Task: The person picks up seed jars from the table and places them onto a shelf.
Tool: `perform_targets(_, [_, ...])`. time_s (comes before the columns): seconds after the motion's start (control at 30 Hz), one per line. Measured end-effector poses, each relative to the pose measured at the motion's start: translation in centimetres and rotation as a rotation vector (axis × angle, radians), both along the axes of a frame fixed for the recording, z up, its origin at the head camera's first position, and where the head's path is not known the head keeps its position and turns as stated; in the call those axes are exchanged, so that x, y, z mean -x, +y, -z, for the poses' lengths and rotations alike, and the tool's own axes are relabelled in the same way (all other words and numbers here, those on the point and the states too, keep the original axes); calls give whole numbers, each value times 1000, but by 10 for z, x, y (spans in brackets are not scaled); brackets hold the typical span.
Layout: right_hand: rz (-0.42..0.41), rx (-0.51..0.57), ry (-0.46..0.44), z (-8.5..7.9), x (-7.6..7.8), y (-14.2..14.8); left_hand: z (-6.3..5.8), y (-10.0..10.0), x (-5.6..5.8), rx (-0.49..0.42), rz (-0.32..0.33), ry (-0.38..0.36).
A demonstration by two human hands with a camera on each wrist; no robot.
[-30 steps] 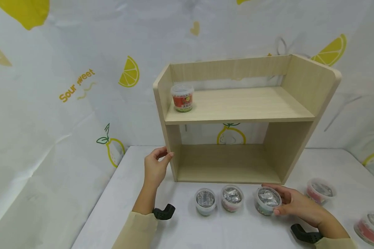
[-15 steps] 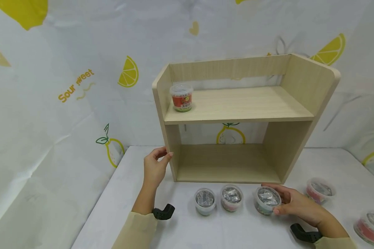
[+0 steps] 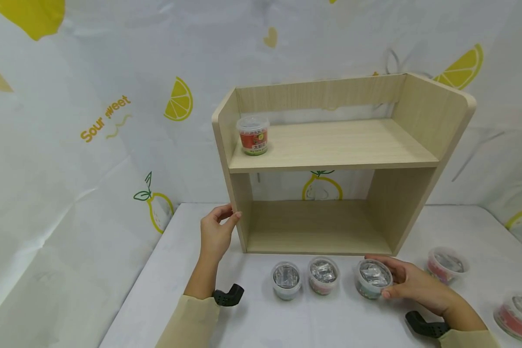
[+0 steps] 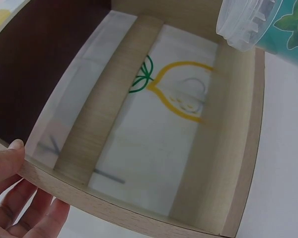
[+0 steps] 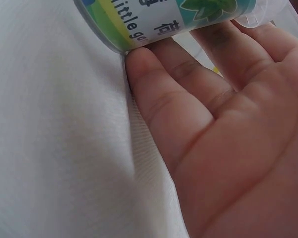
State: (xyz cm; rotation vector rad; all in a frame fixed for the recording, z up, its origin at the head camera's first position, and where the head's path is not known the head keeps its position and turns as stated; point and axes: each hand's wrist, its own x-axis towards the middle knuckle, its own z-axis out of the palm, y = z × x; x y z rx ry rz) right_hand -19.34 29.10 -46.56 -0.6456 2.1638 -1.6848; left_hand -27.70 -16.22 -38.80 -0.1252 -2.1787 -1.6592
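Note:
My left hand (image 3: 216,233) pinches the front edge of the left side panel of a light wooden shelf (image 3: 330,168); in the left wrist view the thumb lies inside the panel and the fingers outside. On the table before the shelf, my right hand (image 3: 417,286) holds a clear-lidded plastic cup (image 3: 373,279) between thumb and fingers. The right wrist view shows this cup's teal label (image 5: 188,15) with green leaves, and its base close to the white cloth. A red-labelled cup (image 3: 253,136) stands at the left end of the upper board.
Two similar lidded cups, one pale green (image 3: 286,281) and one pink (image 3: 324,276), stand left of the held cup. Two pink-red cups (image 3: 447,265) stand at the right, one beyond my right hand and one near the frame edge. A lemon-print cloth (image 3: 113,169) hangs behind.

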Motion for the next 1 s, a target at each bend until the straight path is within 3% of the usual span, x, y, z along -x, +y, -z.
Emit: perform_targets(1.0, [-14, -21, -32, -1, 1, 0, 1, -1, 1, -12, 13, 2])
